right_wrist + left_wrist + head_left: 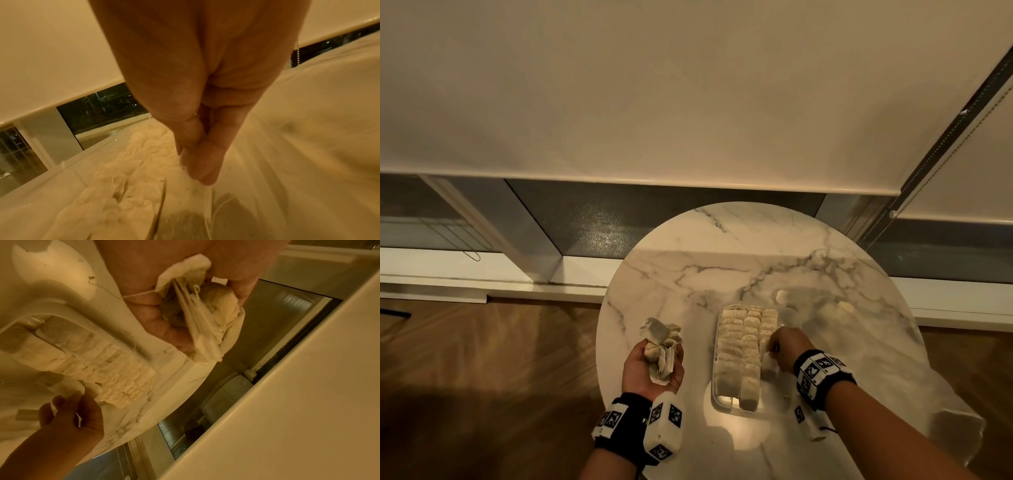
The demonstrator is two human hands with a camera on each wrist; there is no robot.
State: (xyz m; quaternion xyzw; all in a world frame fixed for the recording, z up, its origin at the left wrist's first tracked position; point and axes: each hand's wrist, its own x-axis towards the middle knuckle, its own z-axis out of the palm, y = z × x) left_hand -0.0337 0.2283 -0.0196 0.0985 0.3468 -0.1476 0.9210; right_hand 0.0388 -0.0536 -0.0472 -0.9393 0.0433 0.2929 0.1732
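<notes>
Your tea bags (pixel 739 349) cream; your table (pixel 722 267) white marble, grey-veined; your wristbands (pixel 626 425) black, with black-and-white square markers.

Right hand (pixel 786 347): fingertips hidden in clear plastic tray (pixel 722 406); pinched item indiscernible.
Left hand (pixel 643 371): crumpled bundle of beige paper tea bags (pixel 662 358), count indeterminable.
Round white marble table (pixel 688 274): near edge cropped.

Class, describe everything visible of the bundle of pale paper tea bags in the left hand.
The bundle of pale paper tea bags holds several crumpled sachets, dark contents showing through, white strings trailing. It lies bunched in the upturned left hand, fingers curled round it, at the left edge of the round marble table.
</notes>
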